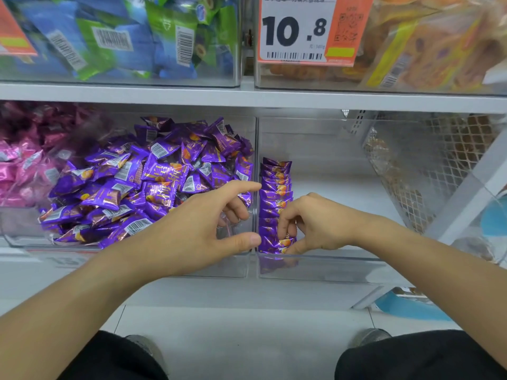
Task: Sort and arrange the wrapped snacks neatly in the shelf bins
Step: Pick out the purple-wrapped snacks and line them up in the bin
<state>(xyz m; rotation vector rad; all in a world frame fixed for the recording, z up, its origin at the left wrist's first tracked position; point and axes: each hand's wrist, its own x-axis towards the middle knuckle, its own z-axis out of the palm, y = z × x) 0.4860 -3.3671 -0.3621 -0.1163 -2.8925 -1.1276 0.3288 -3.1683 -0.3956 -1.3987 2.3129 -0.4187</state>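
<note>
A loose heap of purple wrapped snacks (142, 182) fills the clear left bin (241, 267). In the clear right bin (329, 267) a neat upright row of the same purple snacks (275, 185) runs front to back along its left wall. My left hand (208, 231) hovers over the front right corner of the left bin, with index finger and thumb spread towards the divider and the other fingers curled; it holds nothing I can see. My right hand (310, 223) is inside the right bin, its fingers and thumb pinching the front snacks of the row.
Pink wrapped sweets (24, 165) fill a bin at far left. Above the shelf board (247, 97) stand bins of blue-green packets (123, 37) and orange packets (428, 50) with a price tag (296, 28). A wire mesh divider (428, 165) stands at right. My knees are below.
</note>
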